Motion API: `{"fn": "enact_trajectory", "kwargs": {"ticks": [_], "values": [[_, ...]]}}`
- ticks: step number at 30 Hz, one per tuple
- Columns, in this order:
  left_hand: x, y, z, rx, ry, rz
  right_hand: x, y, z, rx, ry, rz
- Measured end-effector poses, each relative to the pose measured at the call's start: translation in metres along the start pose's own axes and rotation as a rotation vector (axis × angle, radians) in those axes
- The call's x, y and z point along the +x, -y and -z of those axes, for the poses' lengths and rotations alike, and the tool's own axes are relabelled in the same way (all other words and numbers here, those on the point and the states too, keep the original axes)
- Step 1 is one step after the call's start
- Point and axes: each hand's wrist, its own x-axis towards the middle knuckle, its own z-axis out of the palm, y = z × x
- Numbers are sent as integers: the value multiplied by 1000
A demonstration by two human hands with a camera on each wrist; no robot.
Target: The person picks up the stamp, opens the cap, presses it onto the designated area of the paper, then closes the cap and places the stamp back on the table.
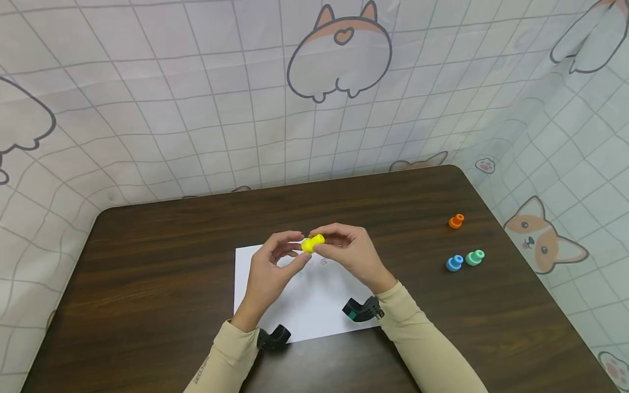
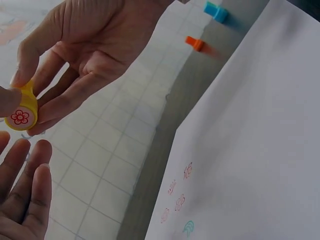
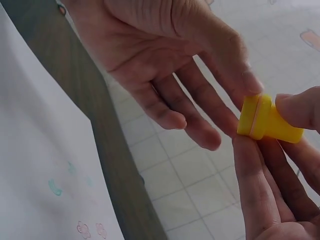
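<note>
Nearest: two beige sleeves (image 1: 422,333), with a black wrist device (image 1: 362,309) at each cuff. The white sheet of paper (image 1: 314,305) lies on the dark wood-grain table (image 1: 147,284), beneath the hands. Small red flower-like prints (image 2: 179,202) and a green crescent print (image 2: 188,227) show on it; other faint marks are too blurred to identify.

Over the paper's far part, the yellow stamp (image 1: 313,243) is held off the surface, tilted, between both hands. The right hand (image 1: 351,251) pinches its narrow handle between thumb and fingers. The left hand (image 1: 267,270) pinches the wide end with thumb and forefinger, remaining fingers spread. Left wrist view: red flower design visible on the stamp's face.

To the right, well apart from the paper: blue stamp (image 1: 454,263) just beside green stamp (image 1: 474,257); orange stamp (image 1: 456,221) farther back. Beyond the table: white grid-patterned cloth (image 1: 245,98) with cartoon dogs.
</note>
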Motion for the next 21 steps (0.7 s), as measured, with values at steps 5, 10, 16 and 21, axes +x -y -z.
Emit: {"fn": "enact_trajectory", "kwargs": {"ticks": [5,10,16,21], "values": [[0,2,1,-46,-13,-17,0,-1,-3,28,-2,-4],[-1,4,2,-70,-32,-32,0,-5,-5,46,-16,-23],[0,5,2,-102,-55,-31,1,-8,-7,56,-35,-34],[-2,3,2,-113,-65,-3,0,-9,-9,61,-55,-42]]}}
